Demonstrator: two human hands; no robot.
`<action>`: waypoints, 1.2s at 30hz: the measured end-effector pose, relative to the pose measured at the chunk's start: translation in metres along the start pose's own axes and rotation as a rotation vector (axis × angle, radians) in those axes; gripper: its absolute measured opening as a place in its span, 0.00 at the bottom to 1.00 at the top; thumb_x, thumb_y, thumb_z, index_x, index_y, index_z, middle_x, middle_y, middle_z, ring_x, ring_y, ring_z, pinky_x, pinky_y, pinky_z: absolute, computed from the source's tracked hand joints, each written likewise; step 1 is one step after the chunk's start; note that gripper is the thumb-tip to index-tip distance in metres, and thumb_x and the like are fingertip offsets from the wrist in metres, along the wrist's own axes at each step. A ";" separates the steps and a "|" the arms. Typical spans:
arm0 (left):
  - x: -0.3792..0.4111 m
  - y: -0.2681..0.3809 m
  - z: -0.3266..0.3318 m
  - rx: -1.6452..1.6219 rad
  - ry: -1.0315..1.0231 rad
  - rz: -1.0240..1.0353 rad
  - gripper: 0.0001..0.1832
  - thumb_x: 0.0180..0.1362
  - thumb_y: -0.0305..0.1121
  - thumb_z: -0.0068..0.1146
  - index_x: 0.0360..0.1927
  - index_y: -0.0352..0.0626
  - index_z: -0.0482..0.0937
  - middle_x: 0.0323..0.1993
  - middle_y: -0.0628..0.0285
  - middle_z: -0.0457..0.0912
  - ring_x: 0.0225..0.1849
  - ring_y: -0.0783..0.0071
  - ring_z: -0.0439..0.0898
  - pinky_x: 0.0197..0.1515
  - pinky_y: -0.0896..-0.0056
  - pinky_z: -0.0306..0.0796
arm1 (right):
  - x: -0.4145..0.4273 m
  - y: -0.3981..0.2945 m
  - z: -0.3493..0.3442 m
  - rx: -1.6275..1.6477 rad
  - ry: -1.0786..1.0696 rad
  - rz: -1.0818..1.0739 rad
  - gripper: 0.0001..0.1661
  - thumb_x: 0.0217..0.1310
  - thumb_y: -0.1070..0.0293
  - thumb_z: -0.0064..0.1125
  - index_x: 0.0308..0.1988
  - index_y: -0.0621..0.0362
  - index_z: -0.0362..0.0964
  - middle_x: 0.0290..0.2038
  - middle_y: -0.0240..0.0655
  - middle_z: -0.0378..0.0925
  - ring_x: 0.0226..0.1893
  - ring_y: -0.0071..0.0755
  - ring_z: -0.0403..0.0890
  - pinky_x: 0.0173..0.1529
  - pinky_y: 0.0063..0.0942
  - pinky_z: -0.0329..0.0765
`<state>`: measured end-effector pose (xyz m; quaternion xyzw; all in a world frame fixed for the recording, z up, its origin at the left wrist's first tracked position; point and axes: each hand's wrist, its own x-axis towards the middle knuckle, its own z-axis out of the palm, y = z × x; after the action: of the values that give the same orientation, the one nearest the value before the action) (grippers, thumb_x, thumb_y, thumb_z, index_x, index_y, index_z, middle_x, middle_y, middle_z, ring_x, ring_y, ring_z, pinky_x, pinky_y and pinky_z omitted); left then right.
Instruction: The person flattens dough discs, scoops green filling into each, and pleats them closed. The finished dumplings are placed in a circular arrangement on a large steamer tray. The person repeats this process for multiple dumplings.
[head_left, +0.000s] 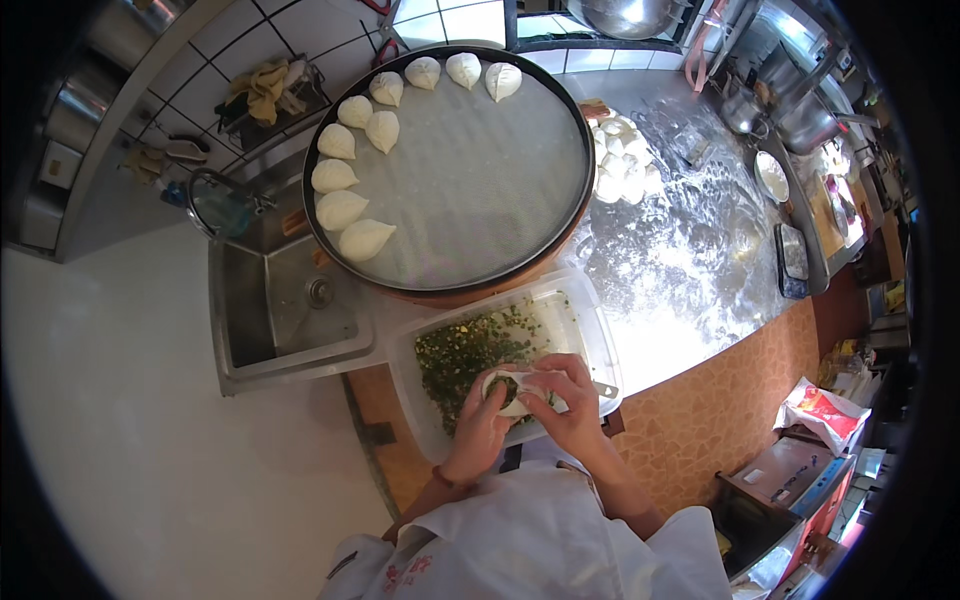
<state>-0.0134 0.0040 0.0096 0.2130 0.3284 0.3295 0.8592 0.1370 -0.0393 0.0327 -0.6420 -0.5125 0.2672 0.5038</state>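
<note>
My left hand (480, 420) cups a dough wrapper (525, 405) with chopped green filling showing in its opening. The fingers of my right hand (568, 401) pinch the wrapper's right edge. Both hands are over a translucent plastic tub (607, 337) that holds chopped green and yellow filling (465, 349). A metal utensil handle (606, 390) sticks out at the tub's right side. Beyond the tub is a large round steamer tray (480, 187) with a mesh liner, and several pleated, leaf-shaped buns (366, 240) lie along its left and far rim.
A stainless sink (292, 307) lies left of the tray. On the floured metal counter (675, 247) at the right are a pile of dough pieces (622, 161), a dark-edged scale (791, 259) and a bowl of white powder (771, 177). Pots (806, 120) stand farther back.
</note>
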 end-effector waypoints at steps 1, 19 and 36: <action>0.000 0.001 0.001 0.014 0.004 -0.007 0.18 0.77 0.38 0.42 0.65 0.43 0.67 0.60 0.59 0.73 0.60 0.69 0.75 0.60 0.64 0.73 | 0.002 -0.005 -0.001 -0.065 0.034 0.011 0.12 0.52 0.75 0.72 0.40 0.61 0.80 0.40 0.40 0.77 0.42 0.45 0.81 0.45 0.35 0.78; 0.002 -0.006 -0.025 0.036 -0.071 -0.083 0.21 0.69 0.19 0.35 0.64 0.44 0.65 0.59 0.61 0.71 0.61 0.71 0.73 0.63 0.61 0.72 | 0.020 0.004 -0.003 -0.097 -0.302 -0.309 0.08 0.57 0.74 0.67 0.39 0.60 0.79 0.38 0.40 0.76 0.35 0.45 0.79 0.38 0.37 0.78; 0.011 0.000 -0.023 0.729 -0.221 0.344 0.22 0.68 0.20 0.36 0.64 0.38 0.67 0.64 0.56 0.69 0.65 0.69 0.70 0.66 0.66 0.66 | 0.016 0.006 -0.002 -0.095 -0.217 -0.071 0.06 0.57 0.75 0.68 0.37 0.62 0.79 0.34 0.42 0.77 0.34 0.48 0.81 0.38 0.38 0.78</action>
<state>-0.0236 0.0157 -0.0114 0.5889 0.2893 0.3055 0.6901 0.1460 -0.0252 0.0306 -0.6141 -0.5983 0.2924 0.4235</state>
